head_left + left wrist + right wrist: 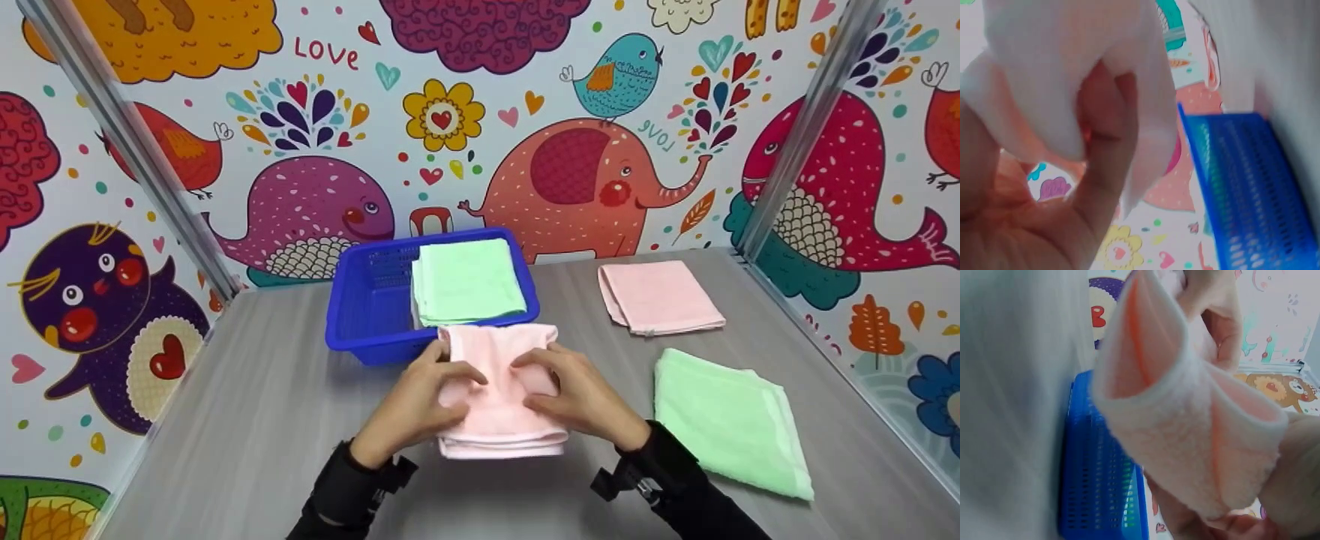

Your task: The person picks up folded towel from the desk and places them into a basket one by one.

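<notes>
A folded pink towel is held up by both hands in front of the basket, lifted off the table. My left hand grips its left side with thumb and fingers curled into the cloth. On the opposite side my right hand pinches the towel the same way. In the right wrist view the towel shows its folded layers and looped edges. The left wrist view has the cloth draped over the fingers. Behind it stands a blue basket with a folded green towel in its right half.
At the back right of the grey table lies a folded pink towel. A green towel lies nearer, beside the right forearm. Patterned walls enclose the table at the back and sides.
</notes>
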The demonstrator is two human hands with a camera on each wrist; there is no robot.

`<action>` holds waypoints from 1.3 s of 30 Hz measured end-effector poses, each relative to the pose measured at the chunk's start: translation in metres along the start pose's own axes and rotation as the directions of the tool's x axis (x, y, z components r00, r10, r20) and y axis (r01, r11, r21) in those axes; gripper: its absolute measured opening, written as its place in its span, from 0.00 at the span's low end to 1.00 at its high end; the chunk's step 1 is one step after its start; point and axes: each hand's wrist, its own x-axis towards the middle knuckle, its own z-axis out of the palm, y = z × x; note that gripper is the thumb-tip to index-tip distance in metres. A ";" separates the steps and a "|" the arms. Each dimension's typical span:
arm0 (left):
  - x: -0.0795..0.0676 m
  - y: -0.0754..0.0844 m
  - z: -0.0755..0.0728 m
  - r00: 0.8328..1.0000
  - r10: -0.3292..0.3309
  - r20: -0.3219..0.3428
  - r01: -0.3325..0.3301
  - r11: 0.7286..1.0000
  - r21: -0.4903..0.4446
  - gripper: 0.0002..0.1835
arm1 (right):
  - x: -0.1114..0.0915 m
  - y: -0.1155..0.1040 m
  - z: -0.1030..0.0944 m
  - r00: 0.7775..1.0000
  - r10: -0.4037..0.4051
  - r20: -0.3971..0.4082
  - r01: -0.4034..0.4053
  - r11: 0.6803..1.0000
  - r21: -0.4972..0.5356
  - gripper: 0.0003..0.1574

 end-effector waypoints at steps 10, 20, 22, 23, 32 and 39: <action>-0.001 -0.013 -0.026 0.980 -0.124 -0.153 0.135 0.989 0.061 0.25 | 0.035 -0.012 0.014 0.995 -0.031 -0.092 0.035 0.999 0.042 0.25; 0.007 -0.072 -0.044 0.899 -0.114 -0.423 0.192 0.970 0.146 0.29 | 0.114 -0.017 0.043 0.996 0.009 0.083 -0.012 0.999 0.041 0.41; 0.009 -0.083 -0.047 0.877 -0.114 -0.466 0.202 0.969 0.143 0.25 | 0.129 -0.017 0.051 0.997 0.026 0.078 -0.029 0.999 0.029 0.42; 0.009 -0.088 -0.048 0.864 -0.113 -0.491 0.210 0.966 0.148 0.23 | 0.137 -0.016 0.055 0.998 0.024 0.064 -0.026 0.999 0.019 0.42; 0.021 -0.136 -0.044 0.752 -0.049 -0.657 0.264 0.936 0.232 0.09 | 0.184 -0.010 0.088 0.999 0.039 0.008 -0.038 0.996 -0.086 0.49; 0.024 -0.152 -0.044 0.789 -0.043 -0.613 0.270 0.920 0.283 0.14 | 0.198 -0.005 0.103 1.000 -0.012 0.000 0.012 0.991 -0.133 0.51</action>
